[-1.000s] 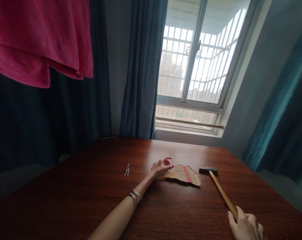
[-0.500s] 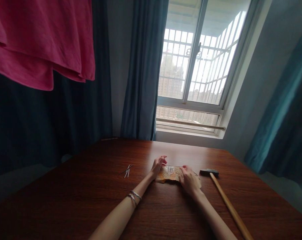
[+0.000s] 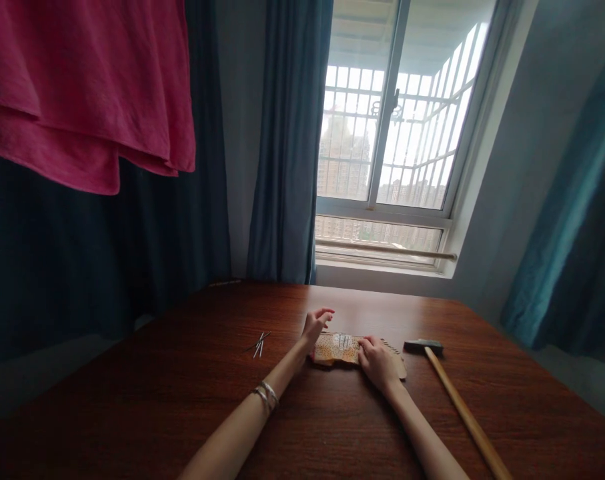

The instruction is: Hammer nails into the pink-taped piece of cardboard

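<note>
A flat yellowish spotted cardboard piece (image 3: pixel 327 348) lies on the brown wooden table (image 3: pixel 312 427), its near edge ragged. Several thin dark nail-like pins (image 3: pixel 343 342) show on a pale shiny patch near its middle. Over its right part rests my right hand (image 3: pixel 378 361), fingers bent and pressed onto it, hiding some of the surface. My left hand (image 3: pixel 316 325) is raised at the piece's left end, fingers apart and curved to the right, with nothing seen in them. Right of my right hand lies a hammer (image 3: pixel 455 393) with a dark head and wooden handle.
Several loose nails (image 3: pixel 261 344) lie crossed on the table to the left. A pink cloth (image 3: pixel 92 100) hangs at upper left before dark blue curtains (image 3: pixel 287 167). Behind the table is a barred window (image 3: pixel 382 207).
My left hand has lifted slightly off the cardboard piece's left end. My right hand stays on the piece, its fingers drawn in a little. The view has shifted slightly.
</note>
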`<state>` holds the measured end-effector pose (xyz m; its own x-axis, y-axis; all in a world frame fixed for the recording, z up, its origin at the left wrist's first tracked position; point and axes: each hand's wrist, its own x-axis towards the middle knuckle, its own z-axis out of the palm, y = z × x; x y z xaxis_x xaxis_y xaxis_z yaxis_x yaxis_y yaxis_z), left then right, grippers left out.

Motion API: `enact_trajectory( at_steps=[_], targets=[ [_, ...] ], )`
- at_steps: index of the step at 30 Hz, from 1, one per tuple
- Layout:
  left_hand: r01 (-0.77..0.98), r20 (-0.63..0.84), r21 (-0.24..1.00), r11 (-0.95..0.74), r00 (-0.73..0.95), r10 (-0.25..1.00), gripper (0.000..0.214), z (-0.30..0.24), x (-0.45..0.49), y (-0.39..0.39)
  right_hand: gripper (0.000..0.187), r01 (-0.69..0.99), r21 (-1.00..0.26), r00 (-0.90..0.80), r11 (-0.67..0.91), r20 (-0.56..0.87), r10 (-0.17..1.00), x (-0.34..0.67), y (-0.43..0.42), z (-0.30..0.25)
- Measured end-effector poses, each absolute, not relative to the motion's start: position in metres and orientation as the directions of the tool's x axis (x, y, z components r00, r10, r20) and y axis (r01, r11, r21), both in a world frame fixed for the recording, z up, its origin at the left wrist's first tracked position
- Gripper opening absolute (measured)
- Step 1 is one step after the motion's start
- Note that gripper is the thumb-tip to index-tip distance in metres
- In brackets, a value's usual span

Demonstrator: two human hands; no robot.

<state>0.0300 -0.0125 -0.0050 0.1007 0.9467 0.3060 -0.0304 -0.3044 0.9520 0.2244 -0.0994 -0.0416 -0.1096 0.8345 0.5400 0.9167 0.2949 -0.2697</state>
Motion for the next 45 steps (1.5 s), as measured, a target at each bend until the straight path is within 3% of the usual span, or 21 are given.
enact_trajectory(
  at_steps=[3, 7, 11, 14, 19, 30, 37, 41, 45],
  targets=[
    [0.043, 0.279, 0.958, -0.284, 0.085, 0.956, 0.03, 0.021, 0.002, -0.009, 0.024, 0.911, -0.28, -0.105, 0.301, 0.549, 0.829, 0.225, -0.1, -0.041],
    [0.332, 0.24, 0.898, -0.288, 0.18, 0.954, 0.031, 0.038, -0.061, -0.004, 0.023, 0.92, -0.279, -0.084, 0.275, 0.544, 0.835, 0.225, -0.102, -0.039],
    [0.648, 0.2, 0.709, -0.279, 0.195, 0.96, 0.024, 0.03, -0.131, -0.006, 0.023, 0.928, -0.276, -0.065, 0.25, 0.542, 0.838, 0.224, -0.103, -0.038],
    [0.785, 0.152, 0.556, -0.272, 0.226, 0.962, 0.024, 0.02, -0.171, -0.015, 0.023, 0.931, -0.28, -0.052, 0.234, 0.531, 0.846, 0.223, -0.104, -0.036],
    [0.848, -0.056, 0.481, -0.223, 0.284, 0.957, 0.033, 0.013, -0.198, -0.033, 0.022, 0.932, -0.283, -0.053, 0.228, 0.515, 0.856, 0.223, -0.106, -0.034],
    [0.907, -0.023, 0.298, -0.296, 0.317, 0.948, 0.018, -0.006, -0.195, -0.023, 0.023, 0.93, -0.278, -0.062, 0.239, 0.522, 0.851, 0.224, -0.105, -0.037],
    [0.87, -0.011, 0.377, -0.317, 0.347, 0.938, 0.016, 0.006, -0.187, -0.019, 0.023, 0.932, -0.285, -0.053, 0.224, 0.505, 0.862, 0.224, -0.105, -0.035],
    [0.731, 0.105, 0.587, -0.346, 0.355, 0.929, 0.021, 0.024, -0.156, -0.024, 0.023, 0.923, -0.305, -0.048, 0.234, 0.512, 0.858, 0.226, -0.106, -0.032],
    [0.491, 0.143, 0.826, -0.277, 0.293, 0.945, 0.032, 0.028, -0.107, -0.033, 0.024, 0.916, -0.303, -0.016, 0.261, 0.624, 0.781, 0.223, -0.113, -0.02]
  ],
)
